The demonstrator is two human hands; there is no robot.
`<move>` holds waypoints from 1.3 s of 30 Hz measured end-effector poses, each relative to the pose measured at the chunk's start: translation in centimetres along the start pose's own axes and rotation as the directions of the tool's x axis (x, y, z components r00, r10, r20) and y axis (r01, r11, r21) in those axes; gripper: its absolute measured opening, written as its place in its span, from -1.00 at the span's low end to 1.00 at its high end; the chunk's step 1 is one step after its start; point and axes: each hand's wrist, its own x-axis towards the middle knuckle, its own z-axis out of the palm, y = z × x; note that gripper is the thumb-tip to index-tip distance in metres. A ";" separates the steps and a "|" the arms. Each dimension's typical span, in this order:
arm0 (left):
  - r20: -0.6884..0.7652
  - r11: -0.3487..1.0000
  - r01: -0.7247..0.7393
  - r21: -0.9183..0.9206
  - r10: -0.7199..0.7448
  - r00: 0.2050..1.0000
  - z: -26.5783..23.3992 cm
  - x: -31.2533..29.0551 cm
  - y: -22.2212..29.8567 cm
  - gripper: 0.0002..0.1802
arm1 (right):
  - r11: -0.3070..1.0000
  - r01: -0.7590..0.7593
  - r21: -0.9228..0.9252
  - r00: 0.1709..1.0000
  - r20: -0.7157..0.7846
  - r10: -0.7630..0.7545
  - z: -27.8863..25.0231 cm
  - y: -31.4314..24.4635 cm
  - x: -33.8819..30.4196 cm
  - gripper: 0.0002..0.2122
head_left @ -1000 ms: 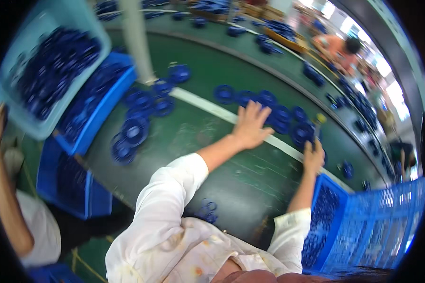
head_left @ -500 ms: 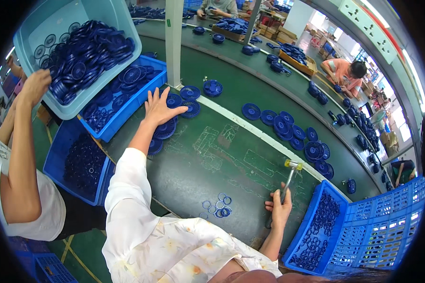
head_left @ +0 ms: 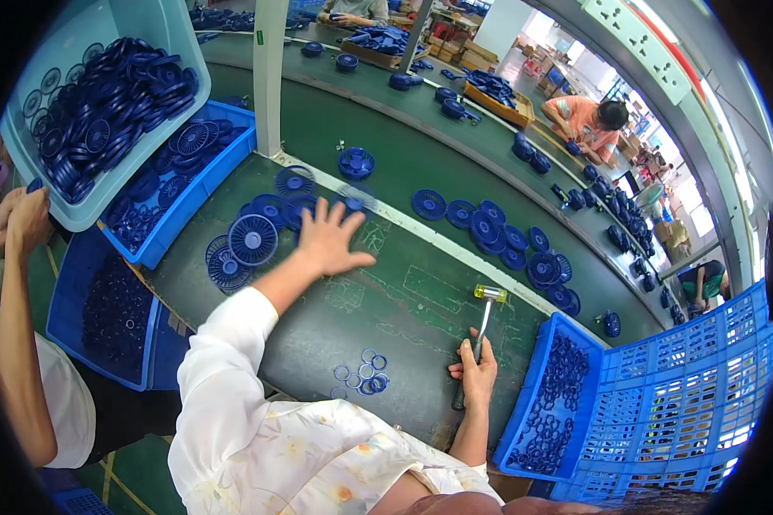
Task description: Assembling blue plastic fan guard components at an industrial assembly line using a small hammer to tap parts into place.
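My left hand (head_left: 326, 242) spreads its fingers over the dark green worktop, holding nothing. Round blue fan grilles (head_left: 253, 239) lie loosely piled just left of it, some overlapping. By its fingertips, one grille (head_left: 355, 198) looks smeared by motion near the pale rail. With my right hand (head_left: 477, 371) I grip the dark handle of a small hammer (head_left: 487, 311), its head pointing away and yellowish at the ends. Between my arms, close to my body, sits a small cluster of thin blue rings (head_left: 368, 375).
Blue bins (head_left: 524, 446) of small rings flank the worktop. A light-blue tub (head_left: 86, 210) of grilles tilts at left, beside a co-worker's hands (head_left: 26, 219). Beyond the pale rail, a green conveyor (head_left: 386, 129) carries grilles and fan parts. A white post (head_left: 269, 86) rises at the worktop's far edge.
My left hand has come off the grille pile and moved right and nearer, uncovering several grilles. My right hand keeps the hammer. The whole view has shifted somewhat.
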 end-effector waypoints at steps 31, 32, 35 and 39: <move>-0.423 0.974 -0.135 -0.182 0.046 0.905 -1.7 0.4 3.0 -0.12 | 0.942 0.113 0.317 0.947 -0.322 -0.005 -0.6 1.9 -0.2 -0.72; -0.396 0.990 -0.002 -0.143 -0.056 0.917 -2.0 1.4 1.0 -0.07 | 0.939 0.117 0.323 0.945 -0.328 -0.004 -0.4 1.6 -0.3 -0.71; -0.231 0.927 0.373 -0.028 -0.369 0.900 -2.0 2.8 -4.5 0.06 | 0.940 0.118 0.320 0.950 -0.312 -0.013 -0.2 1.4 -0.4 -0.71; -0.003 0.949 0.316 0.004 -0.316 0.949 0.1 1.3 -3.7 0.07 | 0.950 0.113 0.292 0.951 -0.310 -0.018 -0.4 1.4 -0.2 -0.70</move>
